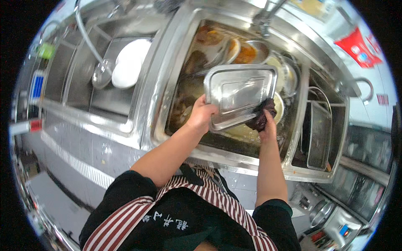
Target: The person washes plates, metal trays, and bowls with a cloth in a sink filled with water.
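A shallow rectangular stainless steel tray point(241, 91) is held tilted above the middle sink. My left hand point(202, 114) grips its left rim, thumb over the edge. In my right hand point(268, 124) is a dark, crumpled scrubbing cloth point(262, 116), pressed against the tray's lower right corner. Beneath them the middle sink point(160, 103) holds murky brownish water. Several bowls and dishes lie in it, among them a metal bowl with orange residue point(246, 53) at the back. Part of a pale round dish point(279, 106) shows behind the cloth.
White dishes point(130, 64) and a clear bowl-like vessel point(102, 75) sit in the left sink, under a hanging hose point(86, 34). A narrow right basin holds upright metal trays point(318, 135). A faucet point(265, 25) overhangs the middle sink. A red packet point(358, 47) lies at the upper right.
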`<state>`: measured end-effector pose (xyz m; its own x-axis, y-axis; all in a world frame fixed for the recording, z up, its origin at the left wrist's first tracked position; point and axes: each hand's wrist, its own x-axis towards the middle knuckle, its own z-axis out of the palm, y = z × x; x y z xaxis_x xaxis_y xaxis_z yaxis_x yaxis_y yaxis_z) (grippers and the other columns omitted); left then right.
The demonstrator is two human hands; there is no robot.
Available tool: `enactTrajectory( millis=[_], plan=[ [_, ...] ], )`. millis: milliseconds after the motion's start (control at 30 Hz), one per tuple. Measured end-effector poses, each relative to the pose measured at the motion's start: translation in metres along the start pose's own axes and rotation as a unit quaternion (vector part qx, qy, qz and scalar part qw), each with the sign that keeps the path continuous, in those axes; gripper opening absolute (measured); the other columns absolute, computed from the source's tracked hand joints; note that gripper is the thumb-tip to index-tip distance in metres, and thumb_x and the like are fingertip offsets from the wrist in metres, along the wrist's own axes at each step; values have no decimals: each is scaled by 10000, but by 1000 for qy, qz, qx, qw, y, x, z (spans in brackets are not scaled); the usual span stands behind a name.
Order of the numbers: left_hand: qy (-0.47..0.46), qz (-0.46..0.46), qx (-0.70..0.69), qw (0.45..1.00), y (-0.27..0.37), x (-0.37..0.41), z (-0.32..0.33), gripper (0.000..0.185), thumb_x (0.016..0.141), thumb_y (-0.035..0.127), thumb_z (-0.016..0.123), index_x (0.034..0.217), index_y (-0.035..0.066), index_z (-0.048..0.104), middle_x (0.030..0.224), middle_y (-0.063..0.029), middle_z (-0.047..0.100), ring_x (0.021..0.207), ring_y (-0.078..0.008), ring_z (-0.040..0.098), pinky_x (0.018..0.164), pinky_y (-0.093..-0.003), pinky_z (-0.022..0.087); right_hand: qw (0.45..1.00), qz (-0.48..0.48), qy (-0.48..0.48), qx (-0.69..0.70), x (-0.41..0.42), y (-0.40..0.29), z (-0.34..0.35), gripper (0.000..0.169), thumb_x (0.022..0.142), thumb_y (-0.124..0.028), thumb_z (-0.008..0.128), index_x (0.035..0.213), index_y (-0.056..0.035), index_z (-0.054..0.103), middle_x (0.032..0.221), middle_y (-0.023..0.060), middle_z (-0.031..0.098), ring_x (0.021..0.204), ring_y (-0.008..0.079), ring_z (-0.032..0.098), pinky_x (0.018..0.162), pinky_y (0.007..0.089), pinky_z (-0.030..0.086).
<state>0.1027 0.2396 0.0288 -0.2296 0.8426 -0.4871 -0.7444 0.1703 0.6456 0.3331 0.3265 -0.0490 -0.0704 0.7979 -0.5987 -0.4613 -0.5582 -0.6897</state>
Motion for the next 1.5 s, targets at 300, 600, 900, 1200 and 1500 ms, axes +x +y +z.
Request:
enactTrajectory(
  millis=[300,600,900,1200,1500],
  plan=[
    [-1,-100,-129,987,-42,46,5,346,600,-29,410,941,-41,462,829,-125,519,742,-284,529,648,-412,456,990,48,-41,122,-68,45,70,267,707,-100,596,946,-22,509,834,69,556,744,209,554,650,336,467],
    [48,-184,124,974,-53,26,8,747,756,513,502,1215,-21,252,1279,-174,244,1138,-317,317,871,-448,351,959,-274,74,0,-53,48,29,264,657,-5,623,908,17,542,861,59,569,755,145,542,669,277,443],
    [-61,-99,82,990,24,7,25,280,685,51,538,947,-46,522,823,-107,587,791,-211,566,732,-335,464,632,-554,-140,-523,-82,-5,-11,425,618,79,566,1033,-6,524,1066,172,518,958,309,519,817,327,409],
    [-95,-33,99,990,4,-15,12,365,625,-32,519,988,-39,489,856,-109,570,797,-228,555,702,-371,465,932,-252,-159,-206,-90,6,58,475,655,57,587,1109,-15,469,1056,110,531,973,191,502,858,306,381],
    [-160,-12,277,947,21,-44,-6,284,624,-66,535,901,-13,567,823,-55,588,731,-135,542,679,-281,422,851,-386,-113,-337,7,8,64,389,786,-164,464,1140,-6,439,1069,180,502,985,250,471,874,316,336]
  ],
)
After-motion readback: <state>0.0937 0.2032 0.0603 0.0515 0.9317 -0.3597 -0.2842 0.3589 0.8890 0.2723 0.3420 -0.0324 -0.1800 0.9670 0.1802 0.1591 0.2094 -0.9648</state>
